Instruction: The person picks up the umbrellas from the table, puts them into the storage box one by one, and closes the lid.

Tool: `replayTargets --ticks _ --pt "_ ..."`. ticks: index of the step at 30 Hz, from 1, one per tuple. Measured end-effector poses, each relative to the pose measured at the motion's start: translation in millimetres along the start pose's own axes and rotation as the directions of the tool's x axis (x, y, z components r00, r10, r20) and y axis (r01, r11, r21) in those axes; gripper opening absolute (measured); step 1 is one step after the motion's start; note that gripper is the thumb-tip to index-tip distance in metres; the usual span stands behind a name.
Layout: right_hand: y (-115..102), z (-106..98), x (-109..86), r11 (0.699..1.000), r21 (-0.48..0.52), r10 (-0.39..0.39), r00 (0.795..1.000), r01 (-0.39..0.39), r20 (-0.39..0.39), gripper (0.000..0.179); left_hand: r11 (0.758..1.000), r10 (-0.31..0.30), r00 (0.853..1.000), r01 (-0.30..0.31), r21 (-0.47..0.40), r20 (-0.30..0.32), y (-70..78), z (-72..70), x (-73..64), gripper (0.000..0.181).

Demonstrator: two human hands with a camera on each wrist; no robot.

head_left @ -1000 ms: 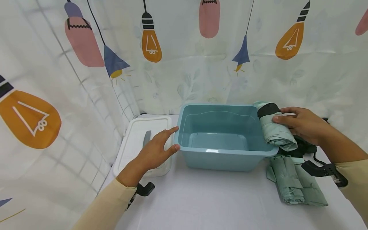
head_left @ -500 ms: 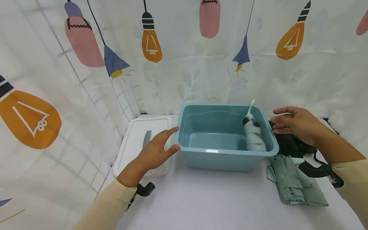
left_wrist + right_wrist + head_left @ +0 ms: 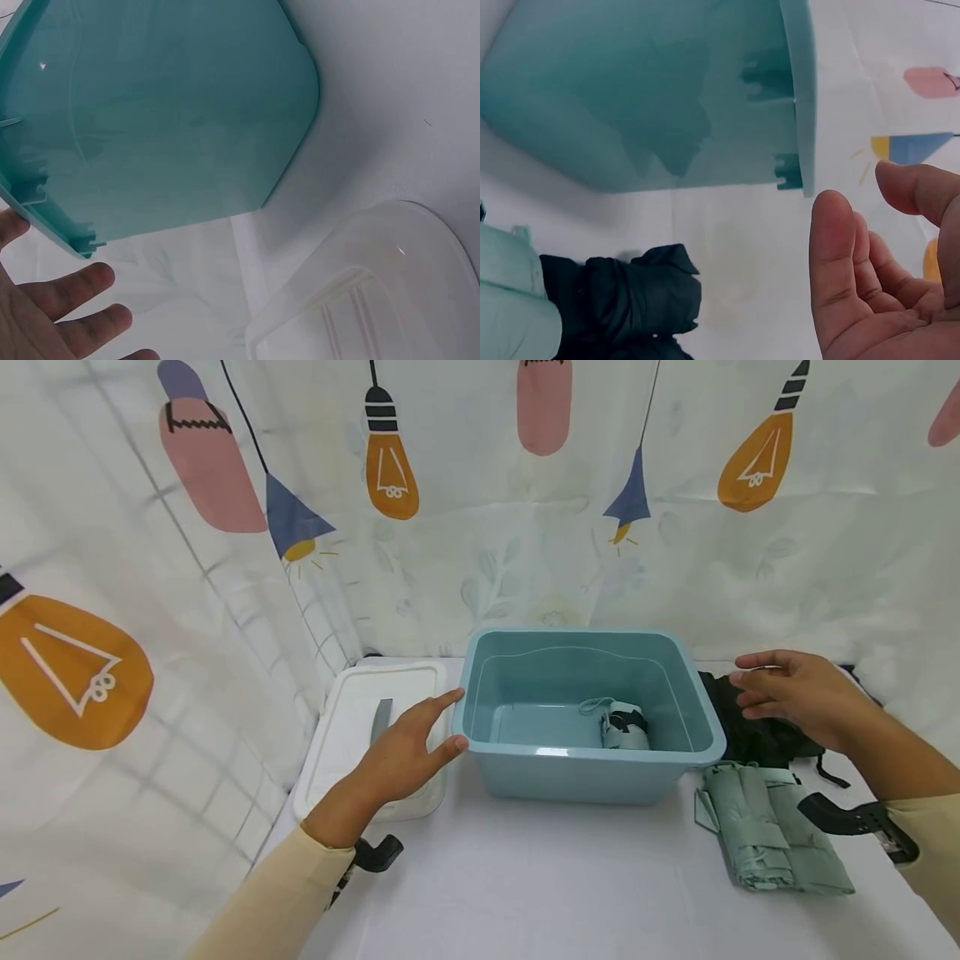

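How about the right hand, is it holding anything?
No, the right wrist view shows the right hand with nothing between thumb and fingers.

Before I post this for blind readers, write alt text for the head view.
Blue bin on a white table, with a rolled pale bundle inside. A person's left hand is at one end; the empty right hand is beyond the other, near black cloth and folded green bundles.

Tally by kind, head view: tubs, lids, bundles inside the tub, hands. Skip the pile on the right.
Tubs: 1 (blue tub)
Lids: 1 (white lid)
Bundles inside: 1 (pale bundle with black band)
Hands: 2 (left hand, right hand)
Total: 5
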State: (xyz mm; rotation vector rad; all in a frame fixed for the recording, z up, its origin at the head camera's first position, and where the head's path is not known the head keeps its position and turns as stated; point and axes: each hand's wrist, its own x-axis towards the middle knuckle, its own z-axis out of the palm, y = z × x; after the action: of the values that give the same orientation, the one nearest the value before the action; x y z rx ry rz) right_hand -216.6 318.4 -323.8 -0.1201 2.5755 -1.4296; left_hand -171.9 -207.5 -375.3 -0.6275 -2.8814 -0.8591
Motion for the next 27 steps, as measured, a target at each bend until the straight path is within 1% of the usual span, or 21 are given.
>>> replayTargets --ticks 11,15,18,21,25,27 --pt "27.6 -19.5 -9.5 1.0 -0.001 0.018 1.0 -0.018 0.025 0.062 1.0 0.013 1.0 -0.013 0.006 -0.005 -1.1 -1.1 1.0 0.072" --pt "38.0 -22.1 -14.3 1.0 0.005 0.007 1.0 -0.007 -0.002 0.056 1.0 0.017 1.0 -0.017 0.005 -0.007 -2.1 -0.1 1.2 0.072" --pt "45.4 -22.9 -19.5 1.0 -0.011 0.006 1.0 -0.007 -0.027 0.055 1.0 0.013 1.0 -0.013 0.006 -0.006 -2.5 0.6 1.5 0.072" --pt "53.8 -25.8 -25.7 1.0 -0.015 0.013 0.999 -0.013 -0.034 0.051 1.0 0.006 1.0 -0.006 0.01 -0.005 -2.5 1.2 1.8 0.072" --pt "68.6 -30.7 -33.6 0.999 0.018 0.029 0.999 -0.029 -0.034 0.031 1.0 0.003 1.0 -0.003 0.008 -0.004 -2.1 1.5 1.5 0.072" --pt "77.7 -32.4 -36.9 0.999 0.028 0.037 0.999 -0.037 -0.033 0.025 1.0 0.007 1.0 -0.007 0.001 -0.003 -1.9 1.6 1.3 0.072"
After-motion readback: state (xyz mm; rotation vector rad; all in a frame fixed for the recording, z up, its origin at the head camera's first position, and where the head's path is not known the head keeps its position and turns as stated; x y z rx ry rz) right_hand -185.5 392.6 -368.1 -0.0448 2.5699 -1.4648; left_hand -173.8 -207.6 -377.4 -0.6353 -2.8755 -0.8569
